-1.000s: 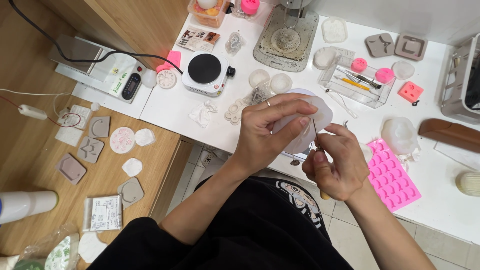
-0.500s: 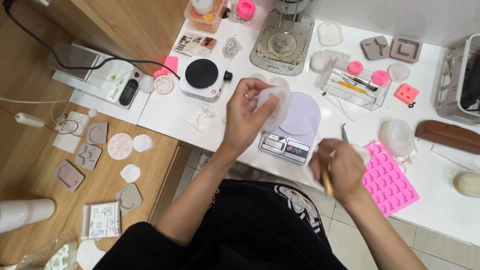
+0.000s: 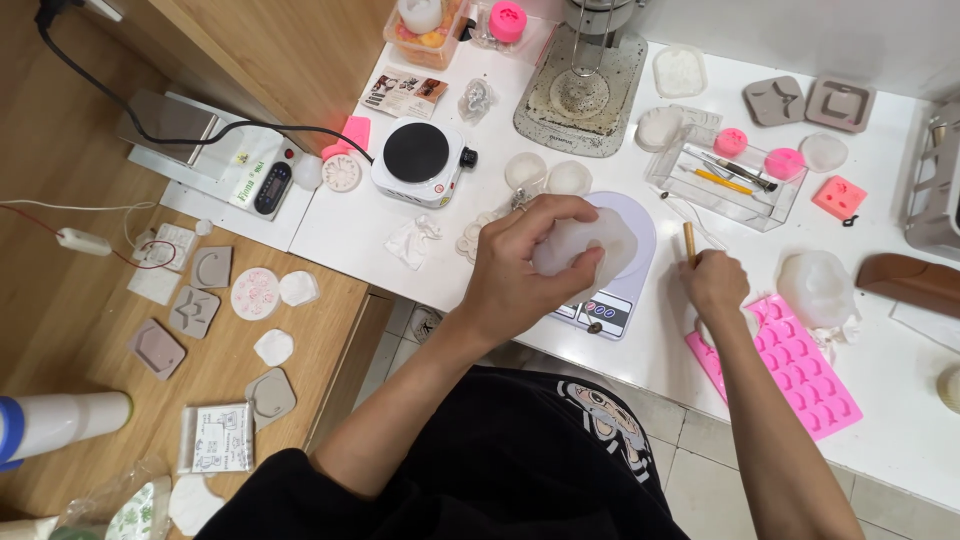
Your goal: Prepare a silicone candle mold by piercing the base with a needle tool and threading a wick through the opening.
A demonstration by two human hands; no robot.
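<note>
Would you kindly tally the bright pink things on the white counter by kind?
Flat pink tray mould with many cavities, beside the right hand: 1
Small round pink moulds by the clear box: 2
Small pink square block beside the hot plate: 1
Pink round piece at the top edge: 1
Total: 5

Translucent, milky silicone mould [image 3: 585, 245], soft and matt, gripped in the left hand [image 3: 520, 265]. Slim wooden stick [image 3: 689, 243], pale and unvarnished, in the right hand [image 3: 715, 285]. Glossy white plastic scale [image 3: 615, 290]. Matt pink silicone tray [image 3: 795, 365]. Smooth white counter [image 3: 350, 225]; adjoining grained wooden surface [image 3: 90, 200]. Black cloth garment [image 3: 500, 470].
</note>
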